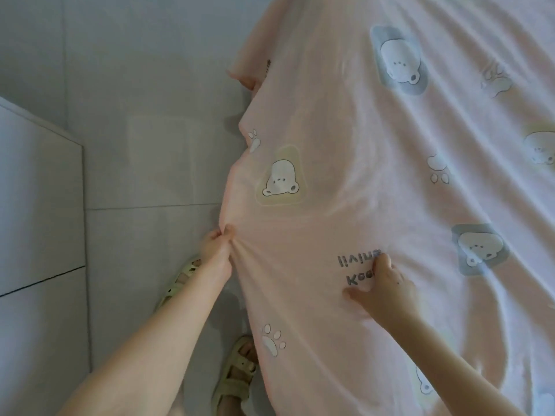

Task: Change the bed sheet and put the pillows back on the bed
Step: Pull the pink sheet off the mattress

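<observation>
Your left hand has the edge of the pink bear-print sheet pinched between thumb and fingers, fabric bunched tight at the grip. Your right hand sits on top of the sheet over the printed lettering, thumb splayed and fingers bent. I can't tell whether it's gripping cloth or just pressing.

The sheet lies spread over the bed, with its near edge hanging off the side above the tiled floor. Long diagonal creases run toward the far right. No pillows in view, so by my read you're mid-spread and the pillow step isn't started.

Risks from here:
- A one-point pinch is a weak grip. Pull hard and the load goes into that one spot, so the sheet probably skews rather than flattens, and the creases deepen.
- If the right hand is pinning the cloth, the left-hand pull fights it — release one of them first.
- The loose edge hangs close to your sandals. Step on it and you'll likely drag the sheet off or dirty it.
- The white cabinet stands near on your left, so there's little room to back up.
</observation>
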Demonstrator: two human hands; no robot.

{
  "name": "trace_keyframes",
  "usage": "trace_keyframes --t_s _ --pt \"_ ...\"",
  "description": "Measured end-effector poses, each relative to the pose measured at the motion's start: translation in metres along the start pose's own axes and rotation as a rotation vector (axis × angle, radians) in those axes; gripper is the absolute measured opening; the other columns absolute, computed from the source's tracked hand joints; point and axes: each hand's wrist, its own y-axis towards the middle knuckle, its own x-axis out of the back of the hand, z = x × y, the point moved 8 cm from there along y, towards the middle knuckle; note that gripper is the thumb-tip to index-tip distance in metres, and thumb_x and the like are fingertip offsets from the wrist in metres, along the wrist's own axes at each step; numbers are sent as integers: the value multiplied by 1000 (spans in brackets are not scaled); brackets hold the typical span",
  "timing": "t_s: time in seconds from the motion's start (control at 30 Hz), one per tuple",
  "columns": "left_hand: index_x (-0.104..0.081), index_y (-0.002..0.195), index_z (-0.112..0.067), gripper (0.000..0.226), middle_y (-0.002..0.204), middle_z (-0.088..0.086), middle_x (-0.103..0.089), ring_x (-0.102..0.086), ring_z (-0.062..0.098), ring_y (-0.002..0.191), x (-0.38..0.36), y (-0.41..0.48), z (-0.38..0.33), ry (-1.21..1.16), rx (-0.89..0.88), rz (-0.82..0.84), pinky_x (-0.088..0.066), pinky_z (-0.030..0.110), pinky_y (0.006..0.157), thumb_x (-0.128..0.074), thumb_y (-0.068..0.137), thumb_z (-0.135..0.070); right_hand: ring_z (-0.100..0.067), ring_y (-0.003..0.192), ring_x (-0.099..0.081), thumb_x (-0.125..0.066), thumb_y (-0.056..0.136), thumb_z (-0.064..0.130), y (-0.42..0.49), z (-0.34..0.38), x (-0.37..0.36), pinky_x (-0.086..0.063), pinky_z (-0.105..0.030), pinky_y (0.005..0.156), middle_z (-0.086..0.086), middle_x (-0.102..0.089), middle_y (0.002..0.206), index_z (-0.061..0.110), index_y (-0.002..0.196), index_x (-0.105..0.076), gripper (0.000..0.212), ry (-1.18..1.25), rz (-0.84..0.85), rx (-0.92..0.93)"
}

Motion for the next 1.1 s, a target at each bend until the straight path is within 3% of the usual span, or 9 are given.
trace_keyframes --t_s 0.17,0.3,0.53,0.63,0.77,0.9,0.97,1.03,1.1 --pt "-54 124 3 39 126 21 -57 -56 36 114 -24 -16 -43 679 -76 -52 -44 35 85 -50 97 -25 -23 100 -57 -66 82 45 -6 5 17 -34 -26 68 -2 -58 113 15 123 -39 58 -13 67 -52" --pt "-53 118 -6 37 123 17 -58 -53 37 114 -63 -60 -106 974 -447 -73 -43 42 93 -51 94 -34 -20 94 -58 -55 91 42 -25 -6 34 -41 -28 70 2 -58 100 19 115 -52 33 150 68 -117" --pt "-60 108 -4 27 105 14 -60 -53 35 99 -178 -249 -65 1349 -1387 539 -47 42 84 -64 87 -19 -18 110 -56 -49 95 46 -101 -77 37 -42 -27 71 1 -59 124 18 131 -47 46 368 35 -388" --pt "-66 103 -7 29 98 15 -64 -59 37 93 -201 -311 -4 1556 -1576 849 -49 41 77 -72 76 -17 -17 108 -57 -50 94 45 -157 -117 18 -41 -27 69 2 -58 125 18 133 -46 47 485 48 -511" --pt "-53 125 -18 36 127 4 -51 -45 26 119 -193 -349 93 2122 -1705 1183 -38 33 93 -49 93 -33 -15 105 -58 -52 92 46 -240 -172 -35 -39 -26 68 4 -59 112 19 123 -52 41 698 75 -734" --pt "-52 123 -15 35 128 10 -49 -45 27 118 -145 -328 160 2627 -1836 1408 -38 37 95 -53 89 -26 -15 76 -56 -50 92 42 -300 -181 -131 -38 -26 60 5 -58 78 18 79 -55 28 1043 111 -987" --pt "-63 110 -13 53 116 18 -57 -55 33 107 -127 -318 177 2684 -1953 1416 -46 41 87 -78 64 -35 -12 60 -46 -50 93 39 -317 -165 -188 -33 -25 52 5 -47 64 19 64 -44 36 1241 133 -1115" --pt "-70 86 -6 70 95 25 -65 -64 40 85 -117 -304 189 2576 -2164 1363 -52 47 67 -92 24 -31 -14 60 -46 -53 93 38 -324 -136 -243 -37 -25 53 0 -47 68 15 73 -48 32 1583 159 -1267" --pt "-63 88 2 62 93 29 -62 -58 41 85 -105 -288 198 2611 -2243 1313 -50 46 62 -88 36 -19 -24 74 -54 -58 93 36 -321 -92 -284 -49 -32 57 -10 -54 86 7 104 -52 32 2083 212 -1453"
